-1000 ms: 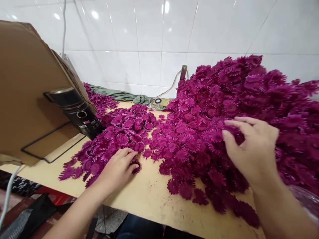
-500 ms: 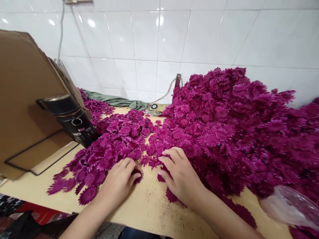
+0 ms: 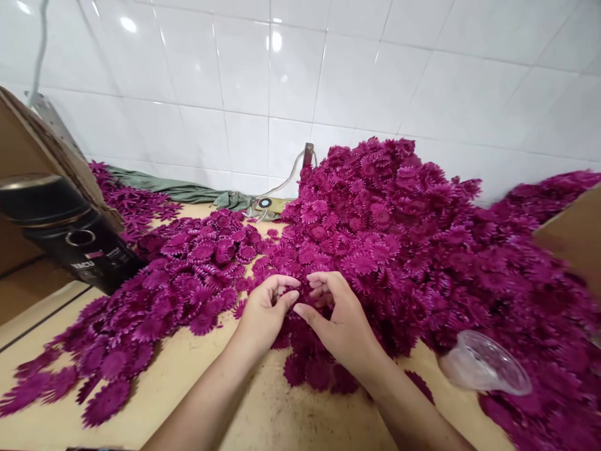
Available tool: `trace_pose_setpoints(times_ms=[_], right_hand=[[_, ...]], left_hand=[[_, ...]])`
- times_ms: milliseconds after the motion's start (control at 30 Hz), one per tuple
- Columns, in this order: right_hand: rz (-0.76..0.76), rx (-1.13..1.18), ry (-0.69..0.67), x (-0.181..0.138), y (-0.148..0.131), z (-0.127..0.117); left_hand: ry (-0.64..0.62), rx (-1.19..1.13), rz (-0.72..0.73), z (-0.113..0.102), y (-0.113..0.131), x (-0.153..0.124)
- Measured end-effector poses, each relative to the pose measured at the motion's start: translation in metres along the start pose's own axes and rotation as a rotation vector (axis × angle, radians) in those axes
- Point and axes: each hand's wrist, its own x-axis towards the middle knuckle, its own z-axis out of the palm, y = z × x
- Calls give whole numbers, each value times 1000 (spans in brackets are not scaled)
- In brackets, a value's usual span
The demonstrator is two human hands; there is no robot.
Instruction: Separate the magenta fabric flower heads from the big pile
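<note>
A big heap of magenta fabric flower heads (image 3: 413,232) covers the right of the yellow tabletop (image 3: 197,382). A flatter spread of the same flowers (image 3: 159,294) lies to the left. My left hand (image 3: 265,310) and my right hand (image 3: 340,319) meet at the front foot of the heap, fingers curled and pinched together on flower heads there. What exactly sits between the fingertips is too small to make out.
A black flask (image 3: 61,235) leans at the left against a cardboard box (image 3: 28,144). A clear plastic cup (image 3: 483,363) lies on its side at the right. Green cloth (image 3: 173,191) and a cable (image 3: 282,185) run along the white tiled wall. Another cardboard edge (image 3: 570,235) shows far right.
My right hand came down from the top of the heap to its front foot. My left hand left the flat spread and moved right to meet it. The view shifted right.
</note>
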Motion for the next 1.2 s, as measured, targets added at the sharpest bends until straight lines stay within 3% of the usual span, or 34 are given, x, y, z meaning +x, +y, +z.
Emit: trace_pose_setpoints(times_ms=[133, 500, 633, 833, 1000, 1200], right_hand=[[-28, -42, -52, -1, -1, -6], [-313, -506, 140, -2, 14, -11], [-429, -414, 223, -2, 11, -11], [-449, -206, 230, -3, 8, -12], [-496, -303, 212, -3, 12, -13], [-588, -378, 261, -10, 9, -9]], left_hand=[[7, -104, -41, 9, -4, 2], [-62, -248, -229, 14, 4, -7], [-41, -348, -242, 15, 0, -7], [-110, -559, -353, 12, 5, -11], [-303, -576, -396, 12, 8, -12], [-244, -646, -408, 15, 4, -6]])
